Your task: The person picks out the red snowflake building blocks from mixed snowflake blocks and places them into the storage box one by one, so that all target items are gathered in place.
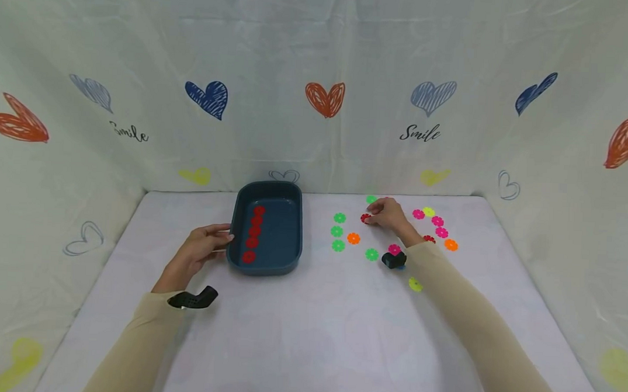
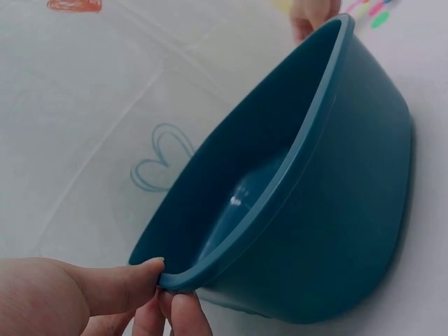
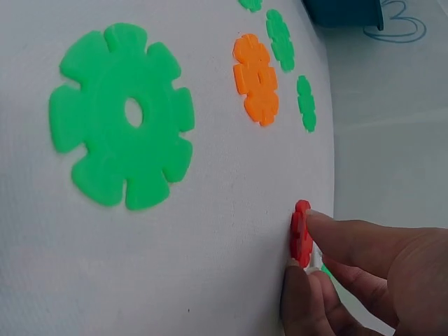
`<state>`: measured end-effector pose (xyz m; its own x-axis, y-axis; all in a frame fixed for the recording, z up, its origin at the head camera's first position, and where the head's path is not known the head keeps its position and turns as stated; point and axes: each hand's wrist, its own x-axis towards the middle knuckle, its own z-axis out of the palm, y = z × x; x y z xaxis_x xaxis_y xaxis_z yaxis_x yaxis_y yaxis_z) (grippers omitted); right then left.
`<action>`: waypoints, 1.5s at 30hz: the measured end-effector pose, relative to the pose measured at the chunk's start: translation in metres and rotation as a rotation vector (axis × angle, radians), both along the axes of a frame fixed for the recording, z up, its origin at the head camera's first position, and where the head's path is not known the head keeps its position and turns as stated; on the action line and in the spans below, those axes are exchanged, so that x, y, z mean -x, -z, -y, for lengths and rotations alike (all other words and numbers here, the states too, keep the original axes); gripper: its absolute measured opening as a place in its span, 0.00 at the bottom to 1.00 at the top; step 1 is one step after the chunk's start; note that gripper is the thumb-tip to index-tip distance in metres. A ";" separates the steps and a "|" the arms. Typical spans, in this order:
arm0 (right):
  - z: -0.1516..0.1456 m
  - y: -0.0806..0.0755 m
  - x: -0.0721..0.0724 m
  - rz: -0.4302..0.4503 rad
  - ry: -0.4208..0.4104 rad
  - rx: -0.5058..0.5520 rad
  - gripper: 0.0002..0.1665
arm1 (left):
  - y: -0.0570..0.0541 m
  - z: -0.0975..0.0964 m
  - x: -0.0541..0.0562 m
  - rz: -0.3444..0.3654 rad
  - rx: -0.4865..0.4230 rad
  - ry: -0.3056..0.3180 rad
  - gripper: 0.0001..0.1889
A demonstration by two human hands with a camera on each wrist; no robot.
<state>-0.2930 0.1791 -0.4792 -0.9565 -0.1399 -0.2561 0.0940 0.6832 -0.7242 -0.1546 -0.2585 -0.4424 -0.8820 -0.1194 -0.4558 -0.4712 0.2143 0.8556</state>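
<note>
A dark blue rectangular tub [image 1: 290, 265] stands on the table, with several red notched discs [image 1: 254, 231] in a row along its left side. My left hand [image 1: 202, 246] grips the tub's left rim, thumb on top and fingers below, as the left wrist view shows. My right hand [image 1: 388, 217] is right of the tub, pinching a red notched disc [image 3: 301, 234] between thumb and fingers at the table surface. Close by lie green discs [image 1: 339, 231] and an orange disc [image 1: 353, 238]. A large green disc [image 3: 122, 115] fills the near part of the right wrist view.
Pink discs [image 1: 437, 221], a yellow disc [image 1: 428, 211] and another orange disc [image 1: 451, 244] lie beyond the right wrist. Under the right forearm are a pink disc [image 1: 394, 249] and a yellow-green disc [image 1: 415, 284]. A heart-printed white sheet [image 1: 321, 144] hangs behind the table.
</note>
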 end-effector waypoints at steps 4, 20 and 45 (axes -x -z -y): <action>0.005 0.000 0.000 -0.017 0.022 -0.035 0.20 | -0.002 0.000 0.000 0.003 0.003 -0.001 0.31; 0.009 -0.003 -0.007 -0.022 0.041 -0.065 0.18 | 0.002 0.000 -0.001 0.008 0.010 -0.005 0.30; 0.005 -0.003 -0.013 -0.065 0.051 0.039 0.14 | -0.001 0.000 -0.003 0.002 -0.001 -0.007 0.30</action>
<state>-0.2802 0.1738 -0.4763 -0.9769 -0.0995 -0.1890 0.0799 0.6502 -0.7556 -0.1512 -0.2589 -0.4416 -0.8802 -0.1247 -0.4580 -0.4745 0.2103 0.8547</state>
